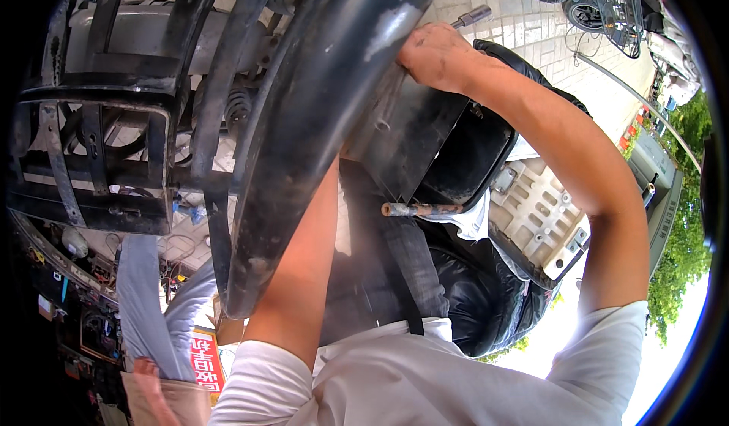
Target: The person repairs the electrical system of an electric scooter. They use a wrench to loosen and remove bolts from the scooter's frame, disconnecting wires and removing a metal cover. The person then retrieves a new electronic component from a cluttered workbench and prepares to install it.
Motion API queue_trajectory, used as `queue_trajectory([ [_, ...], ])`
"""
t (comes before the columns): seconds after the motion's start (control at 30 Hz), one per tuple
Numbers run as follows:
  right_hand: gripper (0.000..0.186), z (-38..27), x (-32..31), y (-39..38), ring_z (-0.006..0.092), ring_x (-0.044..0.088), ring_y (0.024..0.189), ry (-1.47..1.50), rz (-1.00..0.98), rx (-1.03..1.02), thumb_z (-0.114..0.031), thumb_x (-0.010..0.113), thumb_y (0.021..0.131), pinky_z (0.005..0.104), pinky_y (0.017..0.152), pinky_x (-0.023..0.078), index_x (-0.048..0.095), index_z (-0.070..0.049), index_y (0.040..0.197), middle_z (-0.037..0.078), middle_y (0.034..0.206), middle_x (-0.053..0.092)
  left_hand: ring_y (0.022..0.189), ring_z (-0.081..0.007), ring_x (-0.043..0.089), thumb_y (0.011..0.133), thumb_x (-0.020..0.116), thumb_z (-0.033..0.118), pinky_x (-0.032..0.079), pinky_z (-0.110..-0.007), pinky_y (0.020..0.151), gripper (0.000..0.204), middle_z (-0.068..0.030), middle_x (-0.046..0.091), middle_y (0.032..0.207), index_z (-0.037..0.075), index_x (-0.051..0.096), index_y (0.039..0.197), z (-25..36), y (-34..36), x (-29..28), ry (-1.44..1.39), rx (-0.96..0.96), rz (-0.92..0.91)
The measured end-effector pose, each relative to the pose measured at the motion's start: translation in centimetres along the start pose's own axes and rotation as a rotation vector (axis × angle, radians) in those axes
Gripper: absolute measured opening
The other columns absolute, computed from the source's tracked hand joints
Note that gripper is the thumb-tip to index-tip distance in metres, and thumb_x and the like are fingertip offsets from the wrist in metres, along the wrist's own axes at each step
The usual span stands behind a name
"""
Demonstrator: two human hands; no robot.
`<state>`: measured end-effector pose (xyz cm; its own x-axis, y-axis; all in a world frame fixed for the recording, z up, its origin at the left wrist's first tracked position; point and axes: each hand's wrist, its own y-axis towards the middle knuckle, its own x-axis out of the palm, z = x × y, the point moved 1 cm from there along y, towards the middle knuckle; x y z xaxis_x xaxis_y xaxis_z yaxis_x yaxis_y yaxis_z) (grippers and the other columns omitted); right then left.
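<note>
My right hand [437, 55] is closed in a fist round a metal socket wrench [472, 17], whose socket end sticks out beyond the knuckles. It is beside the upper edge of a long, scuffed black curved mudguard [326, 84]. My left forearm [300, 274] reaches up behind this mudguard, which hides my left hand and whatever it touches. Below my right hand is a dark flat panel [414, 141] of the vehicle. A rusty metal peg [421, 209] juts out nearer to me.
A black metal rack [91, 213] fills the left. On the right are a tipped-up seat with a pale ribbed underside [535, 213] and a black padded cover [478, 297]. Another person in grey trousers [144, 297] is at lower left, near a red sign [205, 361]. Parked two-wheelers [585, 8] stand beyond.
</note>
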<state>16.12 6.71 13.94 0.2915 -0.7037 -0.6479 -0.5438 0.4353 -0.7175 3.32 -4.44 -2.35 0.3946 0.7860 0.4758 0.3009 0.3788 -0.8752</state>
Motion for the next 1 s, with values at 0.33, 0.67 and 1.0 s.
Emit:
queue_trajectory([
  [0.33,0.024,1.7,2.6,0.1,0.0282,0.059,0.093,-0.049,0.078,-0.143,-0.014,0.046,0.08,0.0405,0.084,0.042,0.061,-0.01,0.099,0.009,0.087,0.061,0.098,-0.0332,0.053,0.083,0.038,-0.002,0.045,-0.048,0.092,0.027,-0.0187,0.051,0.105,-0.004,0.046,0.108,-0.3,1.0,-0.9,-0.035,-0.027,-0.065],
  [0.67,0.011,1.6,3.4,0.6,0.0205,0.057,0.087,-0.257,0.341,-0.342,-0.013,0.053,0.074,0.0352,0.083,0.042,0.059,-0.01,0.082,0.003,0.075,0.056,0.099,-0.033,0.053,0.082,0.039,-0.002,0.044,-0.047,0.092,0.028,-0.0187,0.051,0.107,-0.004,0.046,0.109,0.0,0.6,-0.9,-0.033,-0.01,-0.112],
  [1.0,0.007,1.1,3.4,-0.4,0.0191,0.056,0.082,-0.227,0.41,-0.323,-0.015,0.053,0.073,0.0355,0.081,0.043,0.057,-0.01,0.077,0.002,0.074,0.054,0.099,-0.0327,0.053,0.083,0.039,-0.001,0.045,-0.046,0.092,0.028,-0.0198,0.051,0.107,-0.004,0.044,0.11,-0.2,0.8,-1.2,-0.095,-0.046,-0.113],
])
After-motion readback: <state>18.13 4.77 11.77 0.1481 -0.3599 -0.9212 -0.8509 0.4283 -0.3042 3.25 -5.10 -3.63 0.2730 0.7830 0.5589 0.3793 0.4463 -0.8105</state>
